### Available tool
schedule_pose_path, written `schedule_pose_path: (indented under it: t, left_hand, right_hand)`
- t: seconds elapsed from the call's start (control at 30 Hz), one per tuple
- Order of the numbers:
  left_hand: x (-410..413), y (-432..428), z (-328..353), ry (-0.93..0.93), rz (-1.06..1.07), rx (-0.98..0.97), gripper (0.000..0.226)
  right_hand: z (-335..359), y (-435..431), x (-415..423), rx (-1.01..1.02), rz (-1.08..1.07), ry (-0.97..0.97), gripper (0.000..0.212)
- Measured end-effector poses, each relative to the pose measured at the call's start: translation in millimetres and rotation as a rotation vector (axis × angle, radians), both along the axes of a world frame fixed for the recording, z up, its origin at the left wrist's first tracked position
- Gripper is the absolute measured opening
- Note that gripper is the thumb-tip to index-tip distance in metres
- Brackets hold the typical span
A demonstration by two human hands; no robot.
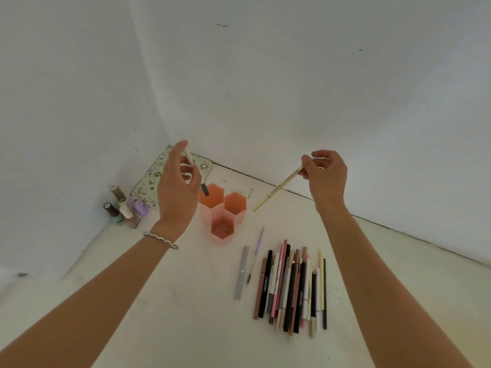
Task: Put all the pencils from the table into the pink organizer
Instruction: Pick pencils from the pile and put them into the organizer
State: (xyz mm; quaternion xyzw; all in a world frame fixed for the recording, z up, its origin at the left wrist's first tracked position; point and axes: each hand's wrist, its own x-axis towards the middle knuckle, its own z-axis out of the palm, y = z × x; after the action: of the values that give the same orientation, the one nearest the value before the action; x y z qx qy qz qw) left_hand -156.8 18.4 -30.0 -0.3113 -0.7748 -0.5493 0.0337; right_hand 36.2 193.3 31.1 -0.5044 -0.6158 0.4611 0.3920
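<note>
The left hand [176,181] pinches a white pencil [191,166] between thumb and fingertips, its long axis steep, the dark tip pointing down and hanging right at the mouth of the rear-left cell of the pink organizer [221,213]. That is the relation the drop depends on: the tip looks already over the opening, so a short lowering and release should seat it. The right hand [325,176] grips a cream pencil [276,189] by its upper end; the shaft slants down and left, its free end near the organizer's right cell but apart from it.

All three hexagonal cells appear empty, apart from that entering tip. The remaining pencils [291,285] lie in a loose parallel bundle toward the table's near edge, nearer the right hand. Nail polish bottles [123,209] and a patterned case [159,176] sit in the far left corner.
</note>
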Motion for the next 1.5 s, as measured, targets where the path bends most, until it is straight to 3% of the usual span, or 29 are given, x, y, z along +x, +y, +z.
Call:
schedule_pose_path:
  t: [0.1, 0.23, 0.4, 0.53, 0.67, 0.8, 1.03, 1.13, 1.27, 1.4, 1.5]
  left_hand:
    - [5.9, -10.6, -20.5, 0.087, -0.057, -0.158, 0.041]
    - [1.6, -26.5, -27.6, 0.159, -0.033, -0.102, 0.038]
    - [19.5, -53.1, -18.6, -0.025, 0.059, 0.016, 0.027]
    - [84.9, -79.0, -35.1, -0.147, -0.206, -0.237, 0.033]
    - [126.1, -77.3, -60.1, -0.110, -0.443, -0.602, 0.017]
    - [141.8, -41.8, -69.8, -0.054, -0.486, -0.890, 0.027]
    - [148.9, -11.9, -75.5, -0.171, -0.507, -1.011, 0.037]
    - [145.0, -7.6, -59.7, -0.209, -0.510, -0.896, 0.054]
    - [124.9, -5.2, -8.6, -0.292, -0.450, -0.382, 0.072]
    - [99.6, -7.9, 36.3, -0.298, -0.375, -0.088, 0.059]
    - [88.3, -12.8, 49.2, -0.285, -0.309, -0.013, 0.056]
  right_hand:
    - [7.6, -13.2, -8.7, 0.028, -0.024, 0.082, 0.011]
    - [16.2, -27.6, -22.1, 0.093, -0.029, 0.209, 0.010]
    - [6.7, -55.5, -55.5, 0.205, 0.018, 0.285, 0.012]
    - [-25.3, -80.2, -74.7, 0.352, 0.215, 0.112, 0.008]
    - [-56.1, -89.3, -73.9, 0.387, 0.450, -0.137, 0.009]
    - [-57.9, -70.0, -47.1, 0.366, 0.263, -0.080, 0.012]
    - [-57.4, -30.8, 17.4, 0.167, 0.160, -0.169, 0.010]
    - [-71.8, -28.3, 33.2, 0.122, 0.205, -0.325, 0.012]
    - [-97.0, -31.6, 32.3, -0.009, 0.318, -0.613, 0.021]
    - [-120.9, -50.5, 16.2, -0.032, 0.457, -0.860, 0.023]
    - [-135.4, -66.1, 9.4, 0.125, 0.512, -1.059, 0.022]
